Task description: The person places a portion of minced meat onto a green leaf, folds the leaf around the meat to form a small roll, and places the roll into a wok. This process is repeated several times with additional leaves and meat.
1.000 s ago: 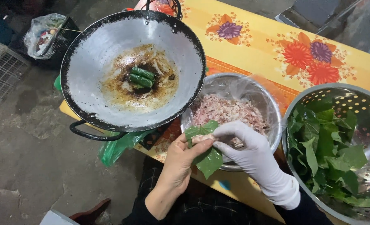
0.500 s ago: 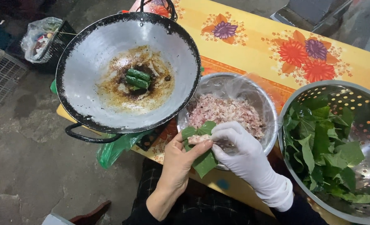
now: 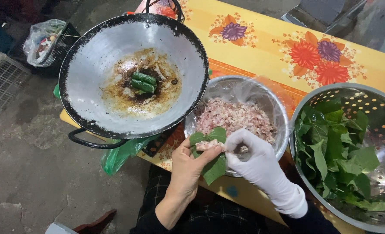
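On a table (image 3: 262,56) with a yellow flowered cloth above bare concrete floor (image 3: 23,151), the bare left hand (image 3: 188,167) cups a green leaf (image 3: 212,154) at six o'clock while gloved right hand (image 3: 251,158) fingers pinch minced meat onto it.

Soft, even overhead light; faint shadows. Mild glare on the wok (image 3: 93,73) and colander (image 3: 374,112) metal. Focus sharp centrally; slight wide-angle curvature and dimness toward corners.

On the table (image 3: 262,52) the wok (image 3: 93,82) sits at the left with two rolls (image 3: 143,82) in it, the bowl (image 3: 270,108) of minced meat (image 3: 236,119) just to its right, the colander (image 3: 374,108) of leaves (image 3: 335,151) farthest right.
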